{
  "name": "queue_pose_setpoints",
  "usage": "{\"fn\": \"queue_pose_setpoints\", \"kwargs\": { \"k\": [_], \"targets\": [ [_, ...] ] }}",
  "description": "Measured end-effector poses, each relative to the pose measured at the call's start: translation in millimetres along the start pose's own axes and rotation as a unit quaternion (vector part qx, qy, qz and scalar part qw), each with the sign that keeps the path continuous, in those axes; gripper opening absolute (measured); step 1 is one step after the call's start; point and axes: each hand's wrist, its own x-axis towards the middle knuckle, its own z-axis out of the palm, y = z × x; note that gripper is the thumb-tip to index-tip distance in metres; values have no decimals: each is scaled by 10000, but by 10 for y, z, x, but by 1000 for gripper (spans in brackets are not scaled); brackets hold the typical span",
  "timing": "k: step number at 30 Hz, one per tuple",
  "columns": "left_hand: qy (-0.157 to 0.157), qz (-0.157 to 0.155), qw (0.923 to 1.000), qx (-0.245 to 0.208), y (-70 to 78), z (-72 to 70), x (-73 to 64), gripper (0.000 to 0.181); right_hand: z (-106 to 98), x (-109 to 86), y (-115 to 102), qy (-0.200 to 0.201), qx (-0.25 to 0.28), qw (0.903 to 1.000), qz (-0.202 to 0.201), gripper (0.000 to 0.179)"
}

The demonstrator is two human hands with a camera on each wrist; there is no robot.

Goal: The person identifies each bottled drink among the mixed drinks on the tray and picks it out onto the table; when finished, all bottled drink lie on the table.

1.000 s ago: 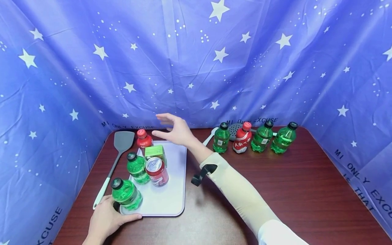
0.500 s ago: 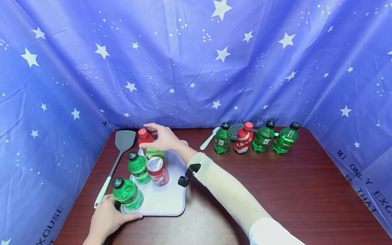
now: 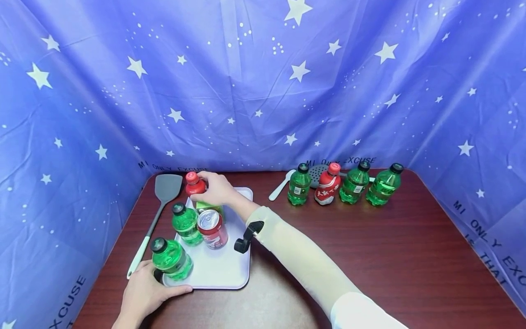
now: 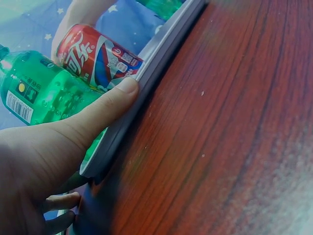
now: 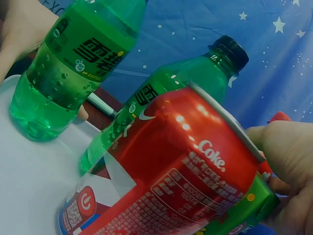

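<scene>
At the back left corner of a white tray (image 3: 219, 274), my right hand (image 3: 218, 188) grips a red bottle (image 3: 195, 186), its fingers behind and thumb in front. My left hand (image 3: 144, 291) holds the near left tray corner, thumb along the front rim (image 4: 128, 107). Just inside that corner stands a green Sprite bottle (image 3: 174, 261). Another green bottle (image 3: 188, 226) stands farther back, beside a red Coke can (image 3: 213, 233). A green carton (image 3: 208, 206) lies behind the can, partly hidden by my right hand. In the right wrist view, the can (image 5: 181, 161) covers much of the scene.
Left of the tray lies a grey spatula (image 3: 166, 189) with a pale handle. At the back right stand several green bottles (image 3: 299, 187) and a red bottle (image 3: 328, 186). A white spoon (image 3: 281, 187) and a black skimmer (image 3: 316, 176) lie near them. A starry cloth (image 3: 263, 82) hangs behind.
My right hand has come down and left from above the tray's back and closed round the red bottle. My left hand stays at the tray corner.
</scene>
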Motion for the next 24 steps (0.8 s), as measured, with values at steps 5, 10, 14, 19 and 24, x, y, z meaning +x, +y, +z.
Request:
{"fn": "queue_pose_setpoints", "kwargs": {
  "k": [5, 10, 14, 19, 24],
  "targets": [
    [-32, 50, 10000, -29, 8, -4, 4, 106, 14, -6, -16, 251, -35, 9997, 13, 57],
    [-27, 87, 9999, -46, 13, -9, 14, 105, -17, -17, -59, 578, -144, 9981, -161, 58],
    [29, 140, 9999, -73, 3, 7, 22, 105, -139, -55, -131, 929, -71, 9954, -242, 57],
    [101, 170, 9998, -97, -4, 8, -1, 104, -367, -171, -231, 1329, -22, 9904, -392, 58],
    [97, 190, 9997, -94, -10, 0, -5, 104, -614, -339, -297, 1959, -35, 9787, -607, 58]
  ]
}}
